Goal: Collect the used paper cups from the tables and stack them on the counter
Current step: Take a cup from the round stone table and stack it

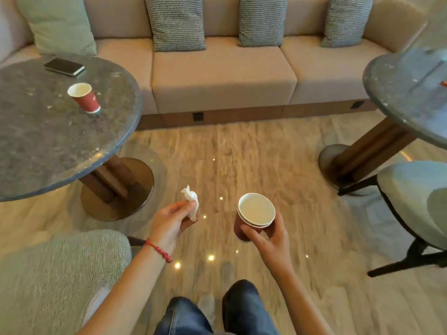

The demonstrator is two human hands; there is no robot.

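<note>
**cupwatcher:** So lower middle of the frame, the right hand (271, 234) has its fingers and thumb curled round a nested stack of red paper cups (254, 217). I count at least two rims, mouths up. Probably nested so one hand can carry the lot.

**tablerunner:** And the left hand (173, 220)?

**cupwatcher:** Just left of that, pinching a crumpled white napkin (191, 204) between thumb and fingertips. Looks like table trash picked up along the way, so neither hand is free right now.

**tablerunner:** Any cups left out?

**cupwatcher:** Yep, one red cup (84, 97) standing upright on the round stone table (48, 146) at the upper left, well apart from both hands. A dark phone (64, 66) lies behind it near the table's far edge. That's not part of the job, I'd leave it.

**tablerunner:** Other table?

**cupwatcher:** The right table (406, 93) is cut off by the frame edge, no cup visible on the part that shows. No counter in view either, so the stacking bit isn't done yet. My guess: the napkin gets tucked into the stack to free the left hand for that last cup.
</note>
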